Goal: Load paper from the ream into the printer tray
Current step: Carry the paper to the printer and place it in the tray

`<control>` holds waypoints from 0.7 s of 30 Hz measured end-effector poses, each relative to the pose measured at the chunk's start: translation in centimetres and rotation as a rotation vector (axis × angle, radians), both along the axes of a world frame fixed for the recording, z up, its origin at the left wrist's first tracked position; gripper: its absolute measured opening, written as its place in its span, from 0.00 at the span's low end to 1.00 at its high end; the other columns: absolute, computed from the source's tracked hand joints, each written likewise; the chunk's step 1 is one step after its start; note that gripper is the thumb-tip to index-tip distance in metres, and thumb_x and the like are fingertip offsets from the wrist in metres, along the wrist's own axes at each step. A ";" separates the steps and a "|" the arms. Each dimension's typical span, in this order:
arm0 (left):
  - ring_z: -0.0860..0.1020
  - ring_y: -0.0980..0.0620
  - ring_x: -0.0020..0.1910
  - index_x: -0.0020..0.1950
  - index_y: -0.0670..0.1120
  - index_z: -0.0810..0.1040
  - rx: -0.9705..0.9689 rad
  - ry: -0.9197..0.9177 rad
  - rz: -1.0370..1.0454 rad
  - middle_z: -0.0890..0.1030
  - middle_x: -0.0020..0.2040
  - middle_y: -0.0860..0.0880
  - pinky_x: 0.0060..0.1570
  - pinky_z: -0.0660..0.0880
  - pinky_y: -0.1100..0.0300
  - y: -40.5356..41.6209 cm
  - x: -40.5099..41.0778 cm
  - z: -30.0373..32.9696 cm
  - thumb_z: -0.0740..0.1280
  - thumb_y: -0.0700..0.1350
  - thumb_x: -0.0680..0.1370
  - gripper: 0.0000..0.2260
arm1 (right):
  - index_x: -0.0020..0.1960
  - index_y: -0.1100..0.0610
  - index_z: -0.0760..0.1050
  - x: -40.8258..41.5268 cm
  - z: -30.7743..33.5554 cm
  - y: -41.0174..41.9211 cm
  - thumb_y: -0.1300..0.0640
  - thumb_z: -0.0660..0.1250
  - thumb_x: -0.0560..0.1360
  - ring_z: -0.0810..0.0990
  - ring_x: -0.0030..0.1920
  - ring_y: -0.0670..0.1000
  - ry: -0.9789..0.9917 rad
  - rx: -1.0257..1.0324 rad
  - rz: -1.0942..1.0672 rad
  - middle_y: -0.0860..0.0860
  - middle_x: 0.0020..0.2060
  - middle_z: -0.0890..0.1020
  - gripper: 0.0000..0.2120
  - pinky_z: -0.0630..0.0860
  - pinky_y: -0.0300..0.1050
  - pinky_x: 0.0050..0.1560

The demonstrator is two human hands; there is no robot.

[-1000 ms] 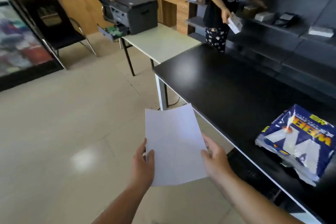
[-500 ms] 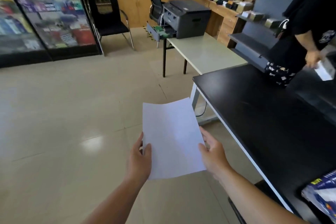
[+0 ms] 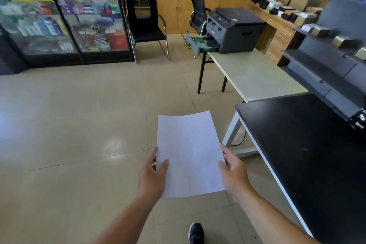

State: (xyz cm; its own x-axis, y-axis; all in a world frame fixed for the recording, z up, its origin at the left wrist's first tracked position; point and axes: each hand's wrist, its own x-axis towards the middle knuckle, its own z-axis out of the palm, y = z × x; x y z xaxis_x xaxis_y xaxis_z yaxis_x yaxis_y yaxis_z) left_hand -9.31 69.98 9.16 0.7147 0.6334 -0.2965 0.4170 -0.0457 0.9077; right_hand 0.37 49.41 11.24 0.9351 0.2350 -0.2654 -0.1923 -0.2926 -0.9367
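I hold a white stack of paper (image 3: 189,152) flat in front of me, over the floor. My left hand (image 3: 152,174) grips its left edge, thumb on top. My right hand (image 3: 233,172) grips its right edge. Far ahead a dark grey printer (image 3: 235,29) stands at the far end of a pale table (image 3: 255,75). Its paper tray (image 3: 200,44) is pulled out toward the left, with green guides showing inside. The ream is out of view.
A black table (image 3: 309,154) runs along my right. Grey shelving (image 3: 328,61) with small boxes rises behind it. Glass display cases (image 3: 63,24) line the left wall. A black chair (image 3: 146,25) and an office chair (image 3: 198,10) stand near the printer. My shoe (image 3: 196,233) shows below.
My view has swung left and forward: the ream and the person in black have left the frame, and the printer looks nearer. The paper stays held in both hands.
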 end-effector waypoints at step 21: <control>0.81 0.59 0.47 0.72 0.61 0.67 0.009 -0.036 0.135 0.81 0.54 0.60 0.42 0.75 0.62 12.8 26.4 0.2 0.66 0.47 0.78 0.24 | 0.72 0.43 0.69 29.0 0.0 14.0 0.66 0.57 0.78 0.80 0.60 0.39 0.003 0.007 0.141 0.39 0.61 0.81 0.28 0.78 0.48 0.63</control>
State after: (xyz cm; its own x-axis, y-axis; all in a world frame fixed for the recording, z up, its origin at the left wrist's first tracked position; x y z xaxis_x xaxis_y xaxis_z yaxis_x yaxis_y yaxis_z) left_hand 17.09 82.77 9.31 0.6328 0.7272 -0.2660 0.3874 0.0000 0.9219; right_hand 29.35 63.37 11.25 0.8917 0.3660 -0.2663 -0.1527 -0.3106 -0.9382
